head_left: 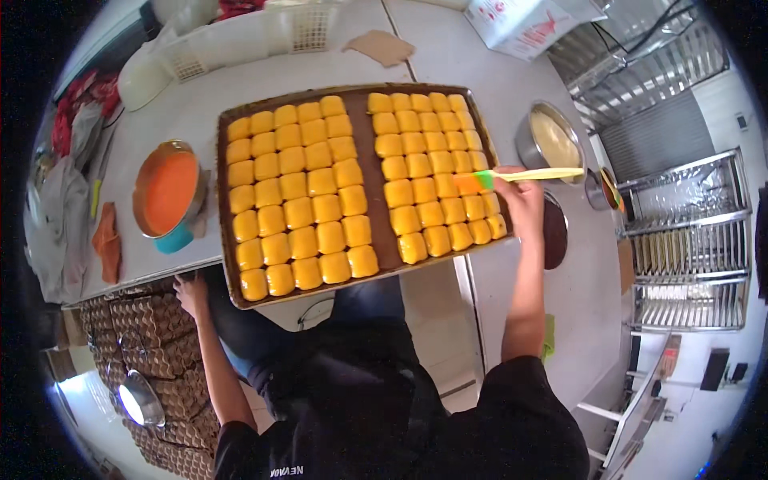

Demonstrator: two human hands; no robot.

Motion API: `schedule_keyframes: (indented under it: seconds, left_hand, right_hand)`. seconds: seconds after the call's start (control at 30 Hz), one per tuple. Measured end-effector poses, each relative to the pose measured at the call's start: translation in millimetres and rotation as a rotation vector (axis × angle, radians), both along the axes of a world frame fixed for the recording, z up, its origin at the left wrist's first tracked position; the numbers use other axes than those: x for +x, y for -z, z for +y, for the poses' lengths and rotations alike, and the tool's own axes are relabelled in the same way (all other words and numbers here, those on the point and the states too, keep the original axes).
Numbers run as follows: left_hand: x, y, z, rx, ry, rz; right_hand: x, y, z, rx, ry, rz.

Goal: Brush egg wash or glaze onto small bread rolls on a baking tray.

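My right hand (pixel 524 196) grips a pastry brush (pixel 544 174) with a pale yellow handle, green collar and orange bristles. Its bristles are over the right block of glossy yellow buns (pixel 420 166) on a large dark baking tray (pixel 370 168). A second block of yellow buns (pixel 296 192) fills the tray's left side, with a bare strip between the two. At the table's front edge, left of the tray's near corner, my left hand (pixel 190 294) rests with its fingers loosely apart, holding nothing.
A bowl of orange liquid (pixel 170 192) stands left of the tray, near an orange cloth (pixel 106 244). To the right are a metal bowl of pale liquid (pixel 552 138) and a dark round lid-like thing (pixel 554 232). Stacked egg trays (pixel 152 360) are below left; metal racks (pixel 684 240) stand right.
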State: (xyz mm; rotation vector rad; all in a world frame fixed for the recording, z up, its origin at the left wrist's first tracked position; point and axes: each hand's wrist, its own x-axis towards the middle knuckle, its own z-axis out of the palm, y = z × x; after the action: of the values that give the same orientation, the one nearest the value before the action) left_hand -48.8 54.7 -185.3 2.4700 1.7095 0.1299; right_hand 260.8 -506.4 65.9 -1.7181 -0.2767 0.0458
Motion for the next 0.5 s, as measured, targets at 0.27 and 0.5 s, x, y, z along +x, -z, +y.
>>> schedule_keyframes:
  seconds: [0.27,0.5]
  left_hand:
    - [-13.4,22.0,18.8,-0.009,0.010,0.061]
    - [-9.1,43.4,27.4,0.095,0.315,0.189]
  right_hand:
    - [-1.1,13.6,-88.2,-0.331,-0.227,0.074]
    - [116.4,21.6,-42.6,-0.608,-0.120,-0.311]
